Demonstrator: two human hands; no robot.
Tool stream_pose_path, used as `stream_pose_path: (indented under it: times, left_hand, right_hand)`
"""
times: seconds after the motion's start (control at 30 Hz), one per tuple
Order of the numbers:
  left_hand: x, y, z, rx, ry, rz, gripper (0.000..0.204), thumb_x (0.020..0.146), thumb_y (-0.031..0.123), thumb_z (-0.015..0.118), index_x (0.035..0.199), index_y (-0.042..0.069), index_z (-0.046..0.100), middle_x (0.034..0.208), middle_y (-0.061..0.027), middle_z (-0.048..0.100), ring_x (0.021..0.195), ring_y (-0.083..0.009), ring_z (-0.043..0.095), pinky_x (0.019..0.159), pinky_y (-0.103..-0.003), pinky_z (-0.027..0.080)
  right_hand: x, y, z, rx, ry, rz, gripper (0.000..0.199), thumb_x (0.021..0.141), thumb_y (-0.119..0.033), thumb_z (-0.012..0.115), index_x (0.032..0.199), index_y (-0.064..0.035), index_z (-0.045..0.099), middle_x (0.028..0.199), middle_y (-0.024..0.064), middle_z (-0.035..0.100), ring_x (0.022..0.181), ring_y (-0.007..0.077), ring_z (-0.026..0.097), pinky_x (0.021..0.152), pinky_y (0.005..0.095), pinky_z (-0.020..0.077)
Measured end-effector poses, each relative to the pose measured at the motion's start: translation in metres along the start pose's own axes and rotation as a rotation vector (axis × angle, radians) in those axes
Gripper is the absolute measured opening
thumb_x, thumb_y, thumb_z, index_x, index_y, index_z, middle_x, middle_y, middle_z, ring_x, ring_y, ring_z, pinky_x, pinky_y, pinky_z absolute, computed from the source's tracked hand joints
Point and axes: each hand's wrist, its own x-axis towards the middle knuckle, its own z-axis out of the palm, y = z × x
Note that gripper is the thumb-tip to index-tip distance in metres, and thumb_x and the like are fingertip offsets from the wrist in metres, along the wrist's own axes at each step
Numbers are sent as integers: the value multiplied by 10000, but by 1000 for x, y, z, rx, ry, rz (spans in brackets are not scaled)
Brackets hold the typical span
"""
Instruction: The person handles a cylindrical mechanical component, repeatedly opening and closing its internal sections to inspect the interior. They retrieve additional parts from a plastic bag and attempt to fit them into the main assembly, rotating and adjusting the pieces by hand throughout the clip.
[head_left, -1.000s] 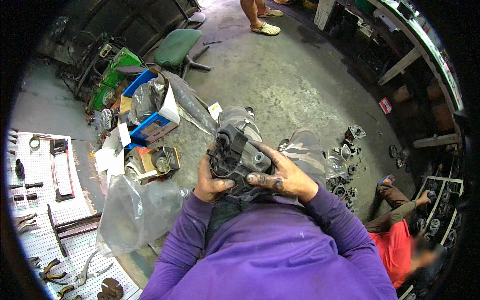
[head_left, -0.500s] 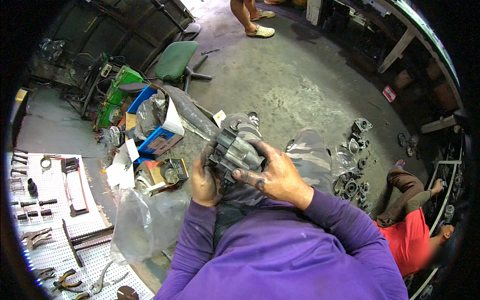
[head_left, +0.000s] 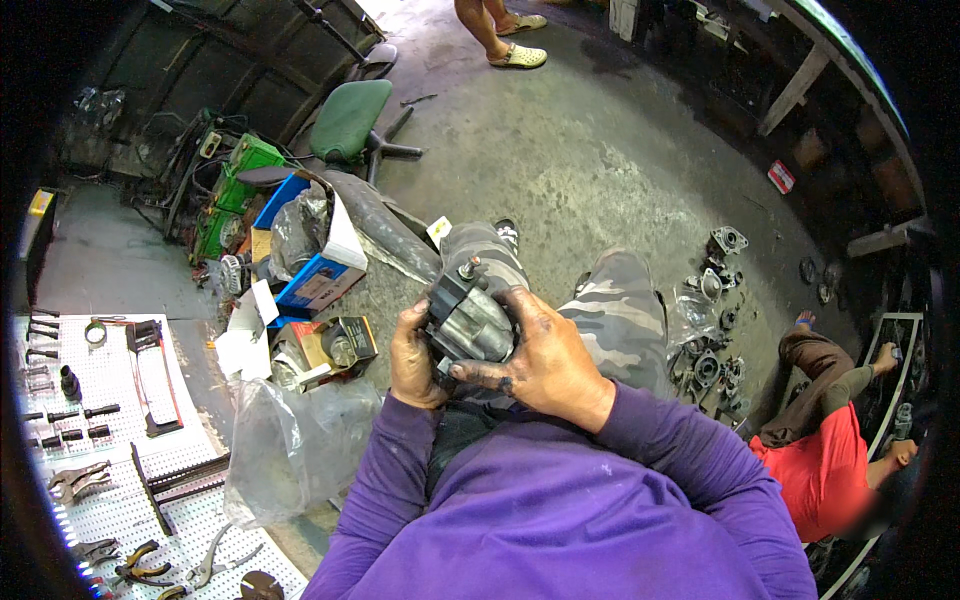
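Observation:
Above my lap I hold a greasy motor part (head_left: 474, 328), with a grey rounded metal body, a black block at its far end and a threaded stud sticking up. My left hand (head_left: 412, 362) wraps its left side, the thumb up near the black block. Around the right side curls my right hand (head_left: 548, 358), its thumb lying across the near end. Black grime covers the fingers of both hands. The undersides of the part and several fingertips are hidden.
Left stand a blue box (head_left: 318, 284) with bagged parts, a small open carton (head_left: 345, 343) and a clear plastic bag (head_left: 290, 450). Beyond is a white pegboard (head_left: 205, 480) with tools. Metal housings (head_left: 706, 370) lie on the floor at right, near a person in red (head_left: 815, 470).
The motor part has turned in my hands, so its stud now points up and away and its rounded end faces me more. Both hands keep hold of it.

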Motion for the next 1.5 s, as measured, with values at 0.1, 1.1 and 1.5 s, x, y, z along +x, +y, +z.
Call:
stream_pose_path:
  times: [0.1, 1.1, 1.5]
  left_hand:
    - [2, 0, -6, 38, 30, 5, 593, 1032, 449, 485, 1414, 13, 613, 1304, -164, 720, 1123, -286, 739, 1013, -433, 591]
    - [-16, 13, 22, 584, -140, 254, 1213, 670, 196, 1024, 1605, -81, 303, 1515, -231, 529, 1398, -312, 559, 1208, -437, 436]
    - [3, 24, 5, 848, 55, 456, 968, 626, 265, 1046, 1399, -18, 536, 1315, -143, 686, 1220, -226, 665, 1079, -384, 533]
  right_hand:
    - [1, 0, 3, -86, -18, 24, 953, 703, -481, 980, 1401, 14, 560, 1278, 234, 678, 1191, 400, 692, 997, 455, 566]
    - [3, 81, -7, 1083, -297, 230, 1082, 856, -229, 896, 1670, 40, 236, 1581, 168, 503, 1428, 268, 510, 1205, 392, 390]
    - [58, 86, 0, 431, -332, -46, 917, 850, -304, 914, 1574, 33, 463, 1563, 224, 534, 1493, 347, 466, 1227, 435, 392]
